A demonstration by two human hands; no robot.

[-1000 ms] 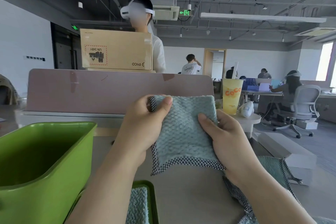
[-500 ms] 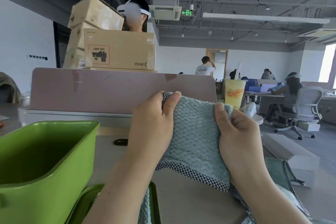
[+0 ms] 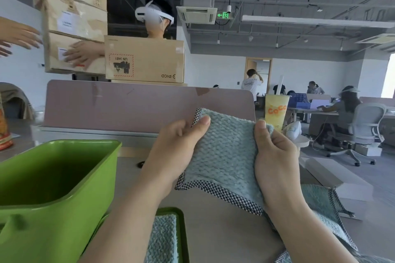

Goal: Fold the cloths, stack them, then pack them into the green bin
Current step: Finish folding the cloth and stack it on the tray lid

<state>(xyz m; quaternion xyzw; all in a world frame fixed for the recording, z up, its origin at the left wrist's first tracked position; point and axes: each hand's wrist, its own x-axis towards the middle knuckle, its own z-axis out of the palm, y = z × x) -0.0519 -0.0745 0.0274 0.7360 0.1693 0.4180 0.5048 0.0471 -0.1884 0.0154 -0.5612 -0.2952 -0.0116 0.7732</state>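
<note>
I hold a light teal cloth [image 3: 224, 151] with a black-and-white checked hem up above the desk. My left hand [image 3: 177, 151] pinches its upper left corner, thumb on the front. My right hand [image 3: 275, 160] grips its right edge, thumb on top. The green bin [image 3: 64, 198] stands open and empty at the left. A folded teal cloth [image 3: 164, 239] lies on a green tray [image 3: 181, 230] at the bottom centre. Another teal cloth [image 3: 320, 205] lies spread on the desk at the right, partly under my right arm.
A pink partition [image 3: 128, 102] closes the desk's far side. Behind it a person in a white headset [image 3: 154, 17] handles stacked cardboard boxes [image 3: 145, 60]. A yellow drink cup [image 3: 275, 113] stands at the desk's far right corner. Office chairs and desks lie beyond.
My hands have kept the cloth raised and drawn it flatter, with the lower hem hanging straighter. Behind the partition, more cardboard boxes have come into view at the upper left, with other hands on them.
</note>
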